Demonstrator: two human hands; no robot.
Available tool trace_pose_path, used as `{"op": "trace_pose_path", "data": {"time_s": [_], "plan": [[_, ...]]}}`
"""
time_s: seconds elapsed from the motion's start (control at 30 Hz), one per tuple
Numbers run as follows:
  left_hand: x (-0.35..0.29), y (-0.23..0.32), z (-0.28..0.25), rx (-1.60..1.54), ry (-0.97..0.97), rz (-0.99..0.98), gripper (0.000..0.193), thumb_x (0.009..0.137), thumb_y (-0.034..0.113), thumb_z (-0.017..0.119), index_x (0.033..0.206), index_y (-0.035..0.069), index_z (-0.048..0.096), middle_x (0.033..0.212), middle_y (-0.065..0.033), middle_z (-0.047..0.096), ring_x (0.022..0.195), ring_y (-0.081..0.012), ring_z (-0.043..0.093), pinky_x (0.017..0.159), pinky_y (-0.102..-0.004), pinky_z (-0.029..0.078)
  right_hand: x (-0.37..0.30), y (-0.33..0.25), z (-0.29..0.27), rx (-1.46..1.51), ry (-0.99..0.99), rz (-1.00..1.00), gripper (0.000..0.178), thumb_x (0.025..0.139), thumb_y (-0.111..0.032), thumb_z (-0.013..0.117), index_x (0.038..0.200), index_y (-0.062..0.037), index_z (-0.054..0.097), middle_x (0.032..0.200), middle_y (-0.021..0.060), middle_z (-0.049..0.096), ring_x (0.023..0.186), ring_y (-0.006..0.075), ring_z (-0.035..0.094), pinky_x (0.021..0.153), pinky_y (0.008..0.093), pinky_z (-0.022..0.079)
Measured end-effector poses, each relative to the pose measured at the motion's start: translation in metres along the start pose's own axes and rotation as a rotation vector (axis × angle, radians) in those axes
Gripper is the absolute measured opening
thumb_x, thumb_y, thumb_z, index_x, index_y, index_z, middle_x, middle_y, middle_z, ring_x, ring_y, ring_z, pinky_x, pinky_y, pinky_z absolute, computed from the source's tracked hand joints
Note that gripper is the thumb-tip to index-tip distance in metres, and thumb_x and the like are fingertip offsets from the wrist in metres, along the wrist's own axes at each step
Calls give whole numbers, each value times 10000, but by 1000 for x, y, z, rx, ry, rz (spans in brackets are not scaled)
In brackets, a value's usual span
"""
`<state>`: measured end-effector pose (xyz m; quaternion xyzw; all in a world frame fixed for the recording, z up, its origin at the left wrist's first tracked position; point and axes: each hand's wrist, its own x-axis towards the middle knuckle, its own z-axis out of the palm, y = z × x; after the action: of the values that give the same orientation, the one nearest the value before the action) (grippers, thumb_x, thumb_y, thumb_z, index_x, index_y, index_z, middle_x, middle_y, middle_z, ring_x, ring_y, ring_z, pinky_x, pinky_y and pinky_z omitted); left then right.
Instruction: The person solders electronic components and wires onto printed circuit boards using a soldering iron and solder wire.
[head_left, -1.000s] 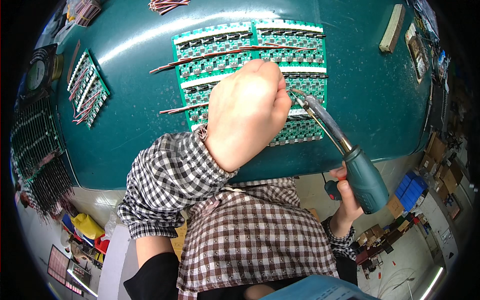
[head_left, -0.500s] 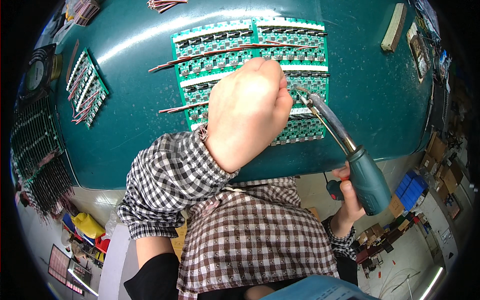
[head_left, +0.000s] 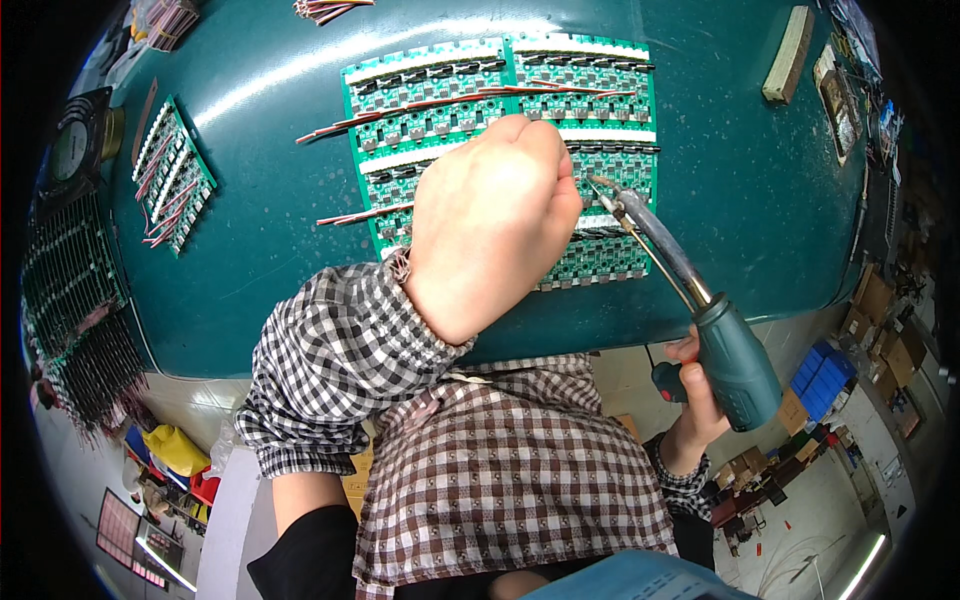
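Note:
A green circuit board panel [head_left: 645, 180] with rows of small parts and white connector strips lies in the middle of the bench. My left hand [head_left: 490, 220] is closed above its middle, back of the hand up; whatever its fingers pinch is hidden beneath it. In my right hand [head_left: 702, 405] is a soldering iron [head_left: 738, 355] with a green handle, a bent metal shaft and a thin feed tube alongside. Its tip points at the board just right of my left fingers. Red, black and white wires [head_left: 440, 104] lie across the panel.
A smaller board with wires [head_left: 175, 180] lies on the green bench [head_left: 270, 290] at left. Farther left are a black fan [head_left: 72, 145] and a stack of wired boards [head_left: 75, 290]. Wire bundles [head_left: 335, 10] sit at the back, a wooden block [head_left: 788, 55] at the right.
My left hand has shifted very slightly left and toward me. The soldering iron and right hand stay almost in place.

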<state>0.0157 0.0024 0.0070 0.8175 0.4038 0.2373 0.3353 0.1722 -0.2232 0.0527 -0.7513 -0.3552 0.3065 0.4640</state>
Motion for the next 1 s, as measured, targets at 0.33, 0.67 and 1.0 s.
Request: {"op": "trace_pose_path", "data": {"time_s": [0.33, 0.67, 1.0], "plan": [[-1, 0, 3, -44, 57, 20, 100, 715, 28, 686, 758, 53, 600, 700, -61, 586, 581, -196, 579, 520, -312, 465, 1, -2, 1, 38, 5, 16, 658, 774, -144, 822, 1274, 88, 462, 864, 109, 689, 796, 185, 667, 774, 341, 548], [-2, -1, 5, -29, 54, 22, 103, 710, 28, 687, 756, 50, 597, 689, -65, 581, 591, -206, 589, 529, -318, 470, 0, -4, 4, 63, 30, 38, 655, 768, -123, 825, 1271, 89, 462, 865, 111, 684, 788, 184, 666, 769, 340, 554], [-1, -1, 4, -33, 52, 29, 102, 714, 23, 680, 760, 47, 592, 684, -74, 580, 612, -219, 596, 556, -331, 484, 1, -2, 1, 14, 21, 23, 671, 755, -125, 837, 1269, 89, 462, 864, 109, 683, 785, 183, 667, 759, 337, 556]]}}
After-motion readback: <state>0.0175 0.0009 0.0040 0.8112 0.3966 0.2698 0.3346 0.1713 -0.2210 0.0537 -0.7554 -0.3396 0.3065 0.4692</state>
